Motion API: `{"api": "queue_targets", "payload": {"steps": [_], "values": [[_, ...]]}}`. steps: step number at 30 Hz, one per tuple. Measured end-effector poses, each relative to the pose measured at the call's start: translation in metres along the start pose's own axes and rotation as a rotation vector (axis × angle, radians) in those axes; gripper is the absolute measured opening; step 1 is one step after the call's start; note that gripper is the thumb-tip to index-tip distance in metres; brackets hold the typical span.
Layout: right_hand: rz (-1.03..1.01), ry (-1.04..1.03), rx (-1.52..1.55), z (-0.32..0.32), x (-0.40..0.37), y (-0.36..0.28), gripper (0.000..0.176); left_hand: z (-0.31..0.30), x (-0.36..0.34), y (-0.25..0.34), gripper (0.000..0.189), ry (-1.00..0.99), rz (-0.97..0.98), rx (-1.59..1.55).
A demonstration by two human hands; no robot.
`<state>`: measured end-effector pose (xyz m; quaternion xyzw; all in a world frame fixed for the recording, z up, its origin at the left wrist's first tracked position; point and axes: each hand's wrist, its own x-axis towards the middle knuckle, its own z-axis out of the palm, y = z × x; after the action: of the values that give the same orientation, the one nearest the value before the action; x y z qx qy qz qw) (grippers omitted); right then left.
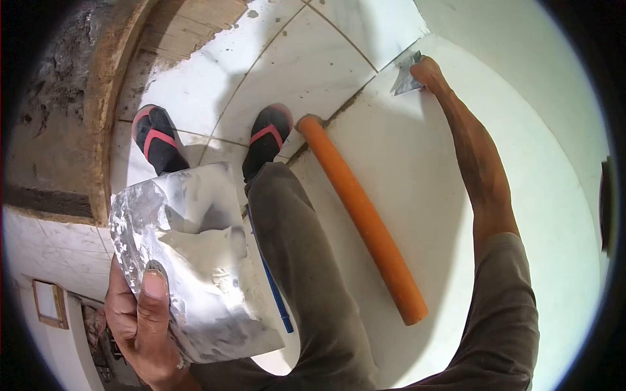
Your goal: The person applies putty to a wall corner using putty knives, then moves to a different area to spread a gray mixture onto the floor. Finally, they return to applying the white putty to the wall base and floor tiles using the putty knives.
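Observation:
My left hand (147, 319) grips a flat metal plate (202, 319) at its left edge, thumb on top. A mound of white paste (205, 257) lies on the plate, with smears around it. At the upper right, my right hand (427, 73) is closed round a small putty knife (405, 79). Its blade rests on or close to the white wall (417, 163), low down near the floor joint; whether it touches is unclear.
An orange pipe (365, 221) stands along the wall, between my leg and right arm. My feet in red-strapped sandals (270, 130) are on floor tiles (293, 72). A blue rod (274, 293) shows beside my leg. A wooden-edged opening (107, 117) is at left.

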<state>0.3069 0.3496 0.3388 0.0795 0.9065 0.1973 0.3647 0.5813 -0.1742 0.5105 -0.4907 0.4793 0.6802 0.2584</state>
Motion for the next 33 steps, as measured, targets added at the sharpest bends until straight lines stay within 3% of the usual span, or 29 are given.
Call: {"api": "queue_targets", "payload": {"steps": [3, 9, 14, 18, 26, 33], "values": [[0.047, -0.014, 0.101, -0.001, -0.007, 0.004, 0.036, 0.000, 0.001, -0.006, 0.056, -0.022, 0.078, -0.030], [0.007, 0.066, 0.061, 0.009, 0.007, 0.015, 0.038, 0.003, -0.002, -0.001, 0.064, 0.032, -0.014, 0.012], [0.066, 0.027, 0.073, 0.006, -0.005, -0.005, 0.040, 0.006, -0.003, -0.004, 0.063, 0.066, 0.031, 0.022], [0.008, 0.090, 0.052, 0.014, -0.005, 0.014, 0.037, 0.007, -0.003, -0.005, 0.061, 0.110, -0.006, 0.057], [0.073, 0.011, 0.127, 0.018, 0.015, 0.018, 0.041, 0.009, -0.001, 0.000, 0.060, 0.042, 0.003, 0.069], [0.012, 0.062, 0.077, 0.014, 0.012, 0.018, 0.038, 0.005, 0.002, -0.001, 0.061, -0.023, 0.006, 0.014]]}}
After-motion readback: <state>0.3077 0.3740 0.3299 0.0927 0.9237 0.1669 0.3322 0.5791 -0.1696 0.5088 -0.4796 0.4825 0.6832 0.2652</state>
